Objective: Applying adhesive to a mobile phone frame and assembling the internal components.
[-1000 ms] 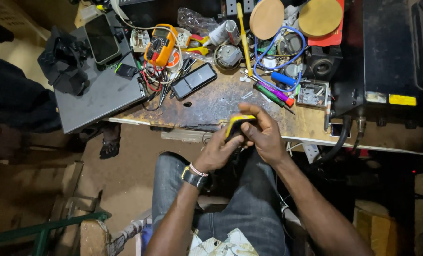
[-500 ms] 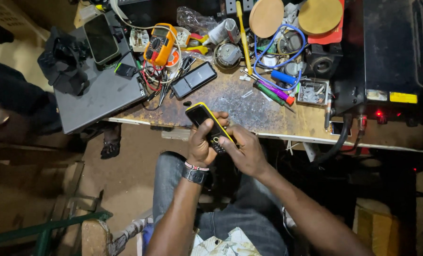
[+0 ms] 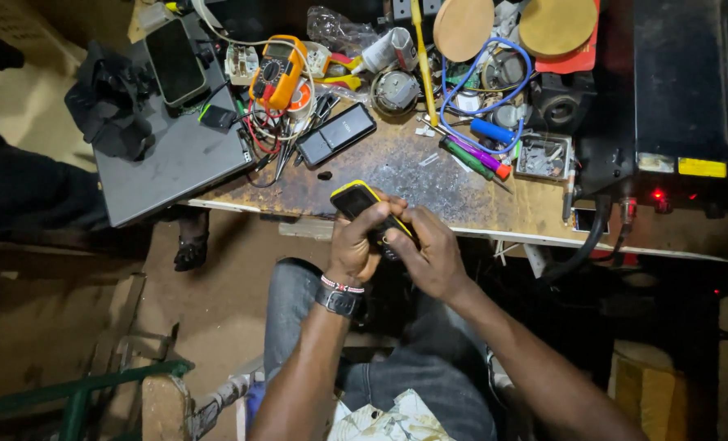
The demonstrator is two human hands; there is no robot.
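A small black mobile phone with a yellow rim (image 3: 354, 198) is held over the front edge of the workbench (image 3: 494, 214). My left hand (image 3: 356, 245), with a dark wristwatch and a bead band at the wrist, grips the phone from below. My right hand (image 3: 431, 255) is closed against the phone's lower end, its fingertips on the body. The lower half of the phone is hidden by both hands. I sit with my jeans-clad legs under the bench.
The bench holds a closed grey laptop (image 3: 172, 159) with a smartphone (image 3: 175, 61) on it, an orange multimeter (image 3: 277, 72), a black rectangular block (image 3: 335, 135), screwdrivers (image 3: 472, 157), blue wire and round wooden discs (image 3: 463, 24). A black power unit (image 3: 690, 90) stands right. Another person's dark-clad leg (image 3: 29, 188) is at left.
The phone was held low and mostly hidden between both hands; it was then lifted and its screen end now points up-left over the bench edge. Both hands shifted slightly left.
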